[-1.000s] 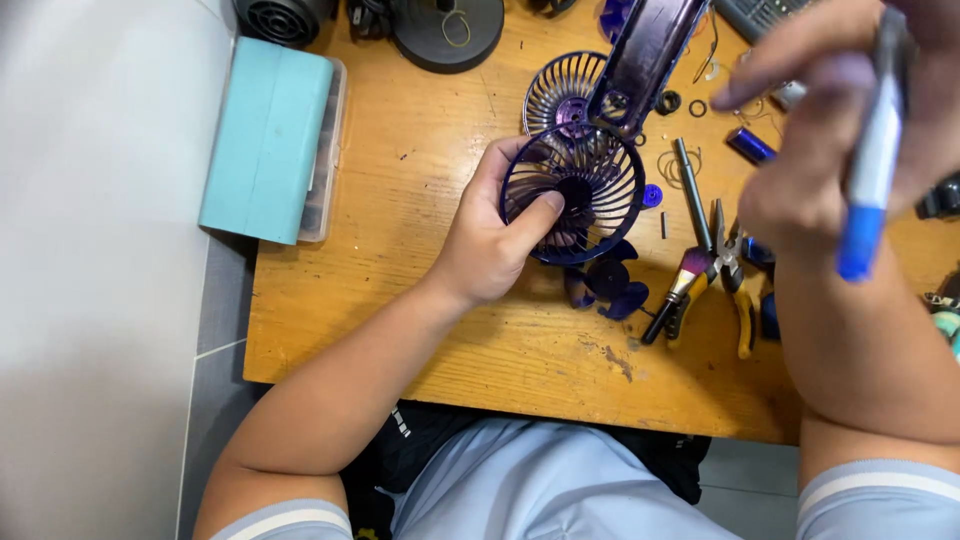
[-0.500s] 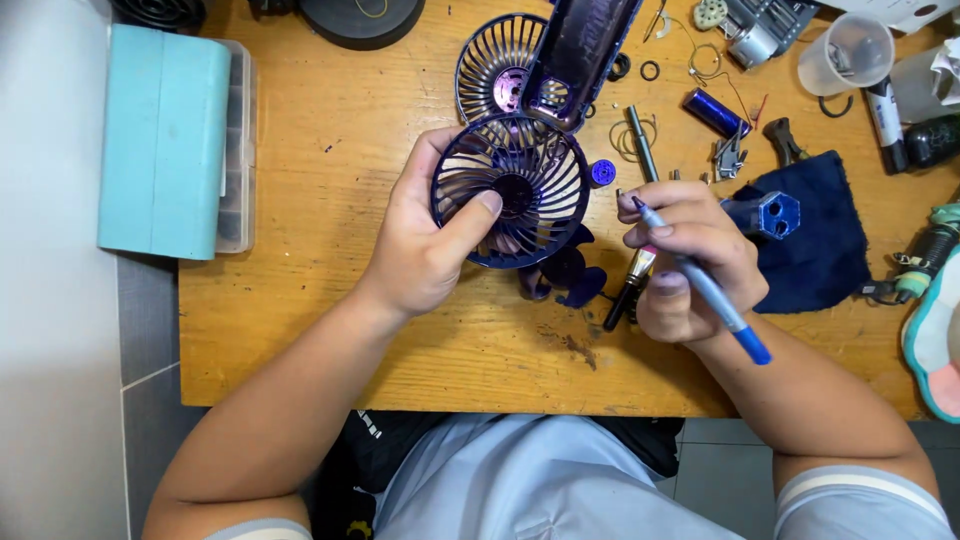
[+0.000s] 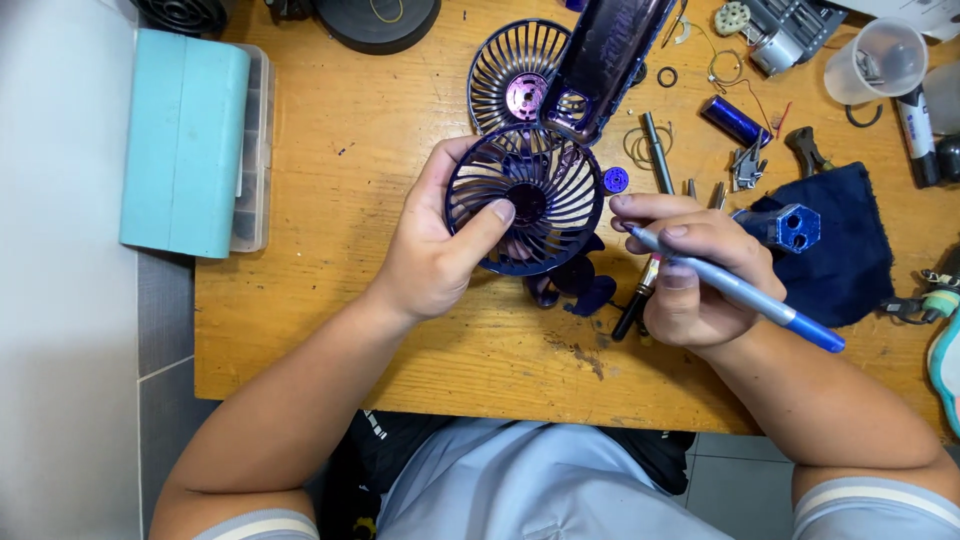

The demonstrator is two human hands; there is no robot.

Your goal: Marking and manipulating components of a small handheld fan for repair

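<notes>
Fingers of the left hand (image 3: pixel 440 255) wrap around a round dark-purple plastic fan grille (image 3: pixel 523 200), thumb pressed near its hub, holding it just above the wooden tabletop (image 3: pixel 350 160). The right hand (image 3: pixel 690 270) is closed around a blue screwdriver (image 3: pixel 735 290), its tip pointing toward the grille's right edge. A second purple grille with a shiny hub (image 3: pixel 520 75) lies behind, partly under a dark fan handle (image 3: pixel 610 50). A teal plastic box (image 3: pixel 185 140) sits far left; a dark blue cloth (image 3: pixel 850 250) lies to the right, with a small purple cylinder (image 3: pixel 733 120) near it.
</notes>
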